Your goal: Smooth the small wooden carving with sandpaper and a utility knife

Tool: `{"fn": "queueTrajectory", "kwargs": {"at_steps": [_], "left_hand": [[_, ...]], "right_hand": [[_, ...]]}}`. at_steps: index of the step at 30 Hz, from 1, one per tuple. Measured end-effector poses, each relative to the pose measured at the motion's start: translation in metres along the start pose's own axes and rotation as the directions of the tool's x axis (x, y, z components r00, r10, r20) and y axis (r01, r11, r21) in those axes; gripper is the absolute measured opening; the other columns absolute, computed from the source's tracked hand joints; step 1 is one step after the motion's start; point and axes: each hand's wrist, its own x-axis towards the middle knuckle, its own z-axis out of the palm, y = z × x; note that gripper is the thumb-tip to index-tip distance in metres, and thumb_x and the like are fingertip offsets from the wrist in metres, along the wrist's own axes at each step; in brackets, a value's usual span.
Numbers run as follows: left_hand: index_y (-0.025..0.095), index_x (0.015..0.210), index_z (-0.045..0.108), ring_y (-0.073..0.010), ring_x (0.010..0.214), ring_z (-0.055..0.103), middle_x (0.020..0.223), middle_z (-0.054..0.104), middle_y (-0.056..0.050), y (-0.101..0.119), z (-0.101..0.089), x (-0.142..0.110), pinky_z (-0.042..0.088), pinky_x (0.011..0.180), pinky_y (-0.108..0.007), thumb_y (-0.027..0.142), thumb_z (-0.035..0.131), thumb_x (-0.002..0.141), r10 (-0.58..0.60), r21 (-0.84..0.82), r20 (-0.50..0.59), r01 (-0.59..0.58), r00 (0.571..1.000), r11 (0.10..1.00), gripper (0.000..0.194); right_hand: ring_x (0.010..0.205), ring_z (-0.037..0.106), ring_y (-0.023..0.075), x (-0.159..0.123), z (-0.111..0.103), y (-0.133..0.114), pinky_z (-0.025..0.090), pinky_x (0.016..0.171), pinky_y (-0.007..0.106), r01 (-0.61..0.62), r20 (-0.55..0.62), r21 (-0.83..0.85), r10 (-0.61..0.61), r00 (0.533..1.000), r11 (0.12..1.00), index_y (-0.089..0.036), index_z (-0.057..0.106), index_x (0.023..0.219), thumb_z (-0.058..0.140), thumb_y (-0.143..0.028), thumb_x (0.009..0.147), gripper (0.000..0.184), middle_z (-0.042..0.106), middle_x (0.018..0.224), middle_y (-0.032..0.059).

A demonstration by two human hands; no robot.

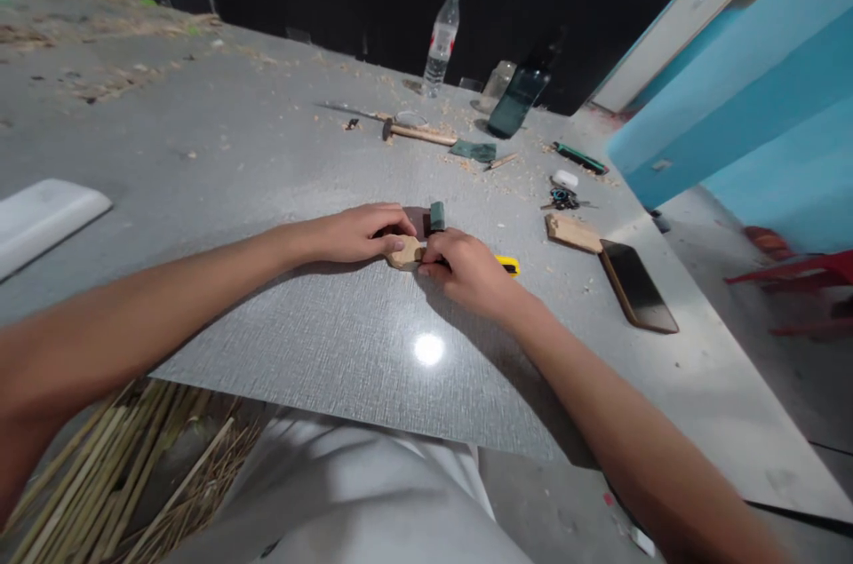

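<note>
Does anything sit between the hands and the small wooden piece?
Nothing visible: the left hand touches the wooden piece directly, and the right hand is at its right end. The green object lies beyond, not between.

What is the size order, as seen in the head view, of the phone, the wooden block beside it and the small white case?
Largest to smallest:
1. Phone
2. Wooden block
3. Small white case

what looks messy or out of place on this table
Pale debris, resembling wood shavings, lies scattered over the tabletop, thickest at the far left, so it looks untidy. The dark green bottle appears tilted, possibly from lens distortion.
</note>
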Motion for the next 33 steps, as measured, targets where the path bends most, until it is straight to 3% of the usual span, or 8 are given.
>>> {"fn": "queueTrajectory", "kwargs": {"at_steps": [8,22,33], "left_hand": [[0.021,0.125,0.068,-0.0241,0.118,0.065,0.126,0.070,-0.010,-0.001,0.000,-0.001,0.048,0.103,-0.039,0.040,0.055,0.107,-0.014,-0.025,0.000,0.014,1.000,1.000,0.029],[0.020,0.126,0.068,-0.0243,0.119,0.065,0.125,0.070,-0.010,0.001,-0.001,-0.001,0.048,0.104,-0.038,0.044,0.054,0.108,-0.013,-0.018,0.006,0.013,1.000,1.000,0.033],[0.020,0.124,0.069,-0.0233,0.116,0.065,0.123,0.070,-0.009,0.000,0.001,-0.001,0.048,0.104,-0.039,0.036,0.056,0.107,0.004,-0.025,-0.012,-0.004,1.000,1.000,0.027]], "right_hand": [[0.090,0.059,0.0247,-0.013,-0.001,0.000,0.044,0.078,0.037,0.086,-0.179,-0.023,-0.089,0.980,0.996,-0.023,0.061,0.086,0.059,-0.007,0.096,0.019,0.068,0.087,0.0056],[0.086,0.057,0.0243,-0.013,0.005,0.004,0.046,0.078,0.038,0.166,-0.191,-0.068,-0.177,0.966,0.984,-0.024,0.062,0.088,0.057,-0.011,0.100,0.018,0.067,0.086,0.0056],[0.085,0.055,0.0248,-0.011,0.010,0.002,0.047,0.076,0.038,0.221,-0.216,-0.170,-0.255,0.943,0.960,-0.024,0.061,0.089,0.055,-0.010,0.103,0.020,0.065,0.084,0.0058]]}}
